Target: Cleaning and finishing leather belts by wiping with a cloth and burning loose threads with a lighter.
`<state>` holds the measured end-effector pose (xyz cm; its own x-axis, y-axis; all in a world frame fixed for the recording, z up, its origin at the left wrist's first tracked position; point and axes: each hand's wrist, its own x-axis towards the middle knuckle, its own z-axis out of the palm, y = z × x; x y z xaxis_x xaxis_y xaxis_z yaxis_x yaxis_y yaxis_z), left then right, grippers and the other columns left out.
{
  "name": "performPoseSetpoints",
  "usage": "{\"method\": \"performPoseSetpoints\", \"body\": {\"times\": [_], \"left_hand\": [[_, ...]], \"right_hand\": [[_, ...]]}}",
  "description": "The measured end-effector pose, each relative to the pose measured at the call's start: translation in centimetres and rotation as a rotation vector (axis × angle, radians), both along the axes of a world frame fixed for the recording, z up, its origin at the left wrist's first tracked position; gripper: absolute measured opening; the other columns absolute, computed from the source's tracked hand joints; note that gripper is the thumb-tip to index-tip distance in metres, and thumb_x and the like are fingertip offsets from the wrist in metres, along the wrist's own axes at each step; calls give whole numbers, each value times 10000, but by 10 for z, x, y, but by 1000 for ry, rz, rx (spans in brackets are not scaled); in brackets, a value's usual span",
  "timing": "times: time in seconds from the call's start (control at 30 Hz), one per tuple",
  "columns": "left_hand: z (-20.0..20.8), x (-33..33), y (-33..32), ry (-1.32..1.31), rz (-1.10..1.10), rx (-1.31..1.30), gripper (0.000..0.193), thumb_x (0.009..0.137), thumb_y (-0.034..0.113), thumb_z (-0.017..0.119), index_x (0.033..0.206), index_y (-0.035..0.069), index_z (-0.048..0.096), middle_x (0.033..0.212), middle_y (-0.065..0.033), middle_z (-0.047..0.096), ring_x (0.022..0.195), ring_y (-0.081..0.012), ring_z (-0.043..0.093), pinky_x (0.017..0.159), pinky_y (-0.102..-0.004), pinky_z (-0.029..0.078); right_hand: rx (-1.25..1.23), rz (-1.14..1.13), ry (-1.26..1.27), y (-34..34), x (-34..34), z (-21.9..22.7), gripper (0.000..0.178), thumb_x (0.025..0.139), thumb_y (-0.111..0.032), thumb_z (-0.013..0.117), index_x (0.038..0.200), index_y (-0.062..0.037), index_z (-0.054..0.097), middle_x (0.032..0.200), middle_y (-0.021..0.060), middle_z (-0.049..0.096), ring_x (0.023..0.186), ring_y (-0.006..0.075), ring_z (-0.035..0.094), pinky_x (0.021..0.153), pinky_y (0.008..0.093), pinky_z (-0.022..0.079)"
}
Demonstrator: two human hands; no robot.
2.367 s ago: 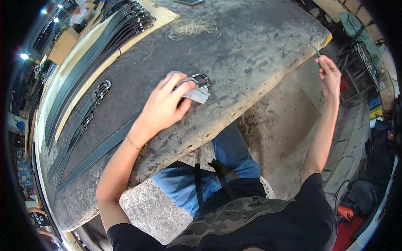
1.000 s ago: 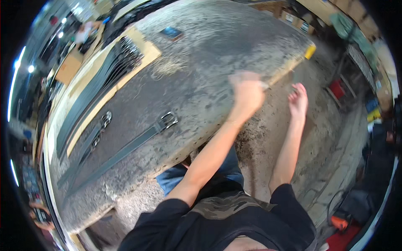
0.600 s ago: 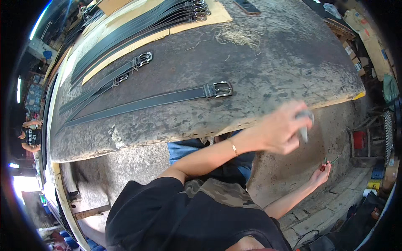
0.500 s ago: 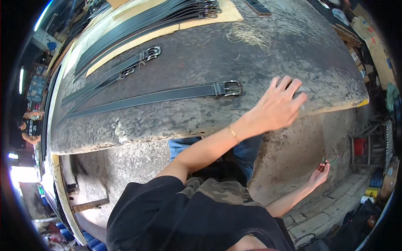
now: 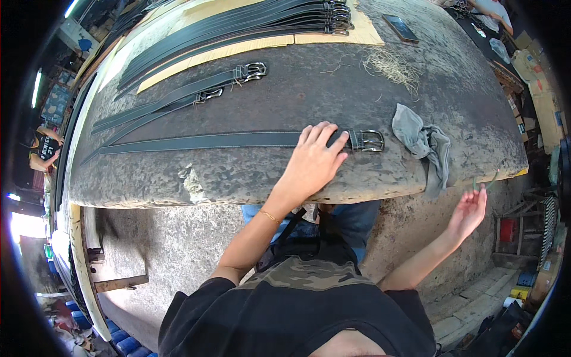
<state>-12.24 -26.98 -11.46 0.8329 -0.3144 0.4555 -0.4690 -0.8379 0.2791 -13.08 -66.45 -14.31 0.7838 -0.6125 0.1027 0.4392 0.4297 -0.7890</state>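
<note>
Left hand (image 5: pixel 317 156) rests over the dark belt (image 5: pixel 238 140) on the table (image 5: pixel 333 102), just left of its buckle (image 5: pixel 382 141); fingers loosely curved, slightly spread, grip cannot be told. Right hand (image 5: pixel 467 215), beside the near edge, pinches a thin green strand (image 5: pixel 493 179) at the fingertips. Grey cloth (image 5: pixel 420 141) lies crumpled right of the buckle.

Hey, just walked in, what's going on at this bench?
A person sits at a dark worktop with their left hand on a dark belt, just left of its buckle. Their right hand, off the near edge, pinches a thin green strip. A crumpled grey cloth lies right of the buckle, hanging over the edge. Two more belts lie behind, and a row of belts beyond them.
</note>
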Motion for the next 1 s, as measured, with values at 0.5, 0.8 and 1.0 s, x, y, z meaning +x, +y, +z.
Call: {"method": "performPoseSetpoints", "body": {"times": [0.5, 0.8, 1.0], "left_hand": [[18, 3, 3, -85, -30, -83, 386, 822, 83, 633, 1183, 6, 519, 1076, -141, 510, 980, -296, 519, 822, -389, 386], [37, -5, 69, -98, 184, 48, 377, 771, 79, 623, 1143, 59, 565, 968, -111, 548, 928, -279, 516, 774, -401, 389], [33, -57, 263, -143, 816, 351, 302, 691, 11, 604, 988, 68, 603, 1148, -140, 519, 1096, -346, 476, 876, -505, 398]], "right_hand": [[-548, 482, 80, 218, 95, 57, 162, 988, -184, 492, 988, -23, 505, 959, 129, 660, 840, 191, 665, 756, 283, 498], [-1043, 8, 140, 233, 125, 77, 396, 985, -323, 497, 1117, 50, 509, 1009, 175, 583, 931, 256, 536, 878, 367, 405], [-1015, -110, 307, 155, 207, 102, 382, 972, -299, 511, 1124, 50, 542, 905, 152, 606, 817, 219, 541, 779, 366, 438]]}}
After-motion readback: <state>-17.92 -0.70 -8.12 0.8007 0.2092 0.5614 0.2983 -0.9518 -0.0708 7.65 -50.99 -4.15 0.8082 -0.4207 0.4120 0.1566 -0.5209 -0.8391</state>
